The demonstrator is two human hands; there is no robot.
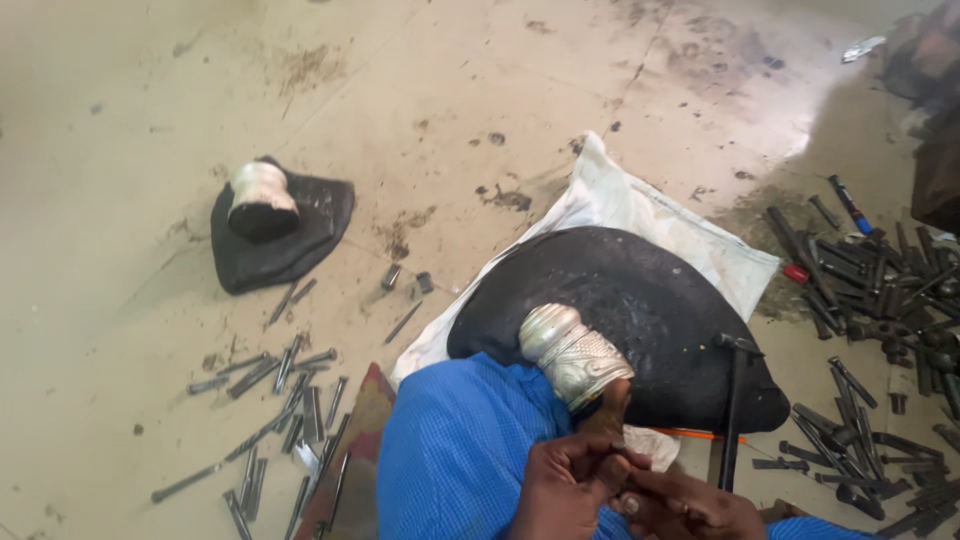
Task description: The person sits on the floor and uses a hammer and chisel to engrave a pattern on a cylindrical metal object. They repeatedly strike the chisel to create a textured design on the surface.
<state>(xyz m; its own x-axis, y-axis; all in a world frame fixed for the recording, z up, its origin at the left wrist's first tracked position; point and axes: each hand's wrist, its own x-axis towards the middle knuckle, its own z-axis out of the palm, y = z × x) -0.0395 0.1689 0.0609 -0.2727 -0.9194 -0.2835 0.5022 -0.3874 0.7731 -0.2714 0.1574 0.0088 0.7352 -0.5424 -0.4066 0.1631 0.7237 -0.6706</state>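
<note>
Floor (pixel 130 90) at far left is bare concrete, stained, with open room along the top and left edges. A small black pad (pixel 285 235) lies there with a silver band (pixel 260 190) on it. Below it, loose steel punches (pixel 285 400) are scattered across the floor toward the bottom edge.

At centre, a white cloth (pixel 640 210) lies under a large black pad (pixel 640 300). An embossed silver cuff (pixel 572 355) rests on the near edge of that pad, tilted, just above my blue-clad knee (pixel 455 450). The cuff sits directly above my hands, close to them; I cannot tell whether a finger touches it.

My left hand (pixel 570 485) is at the bottom edge, fingers curled shut around a thin dark object that I cannot identify. My right hand (pixel 690 505) lies against it, fingertips meeting the left; it is partly closed, and I cannot tell what, if anything, it grips.

A hammer (pixel 732 410) stands just right of my hands, head up against the pad edge. Right of that, a dense pile of dark tools (pixel 880 300) fills the floor to the right edge, leaving little room.
</note>
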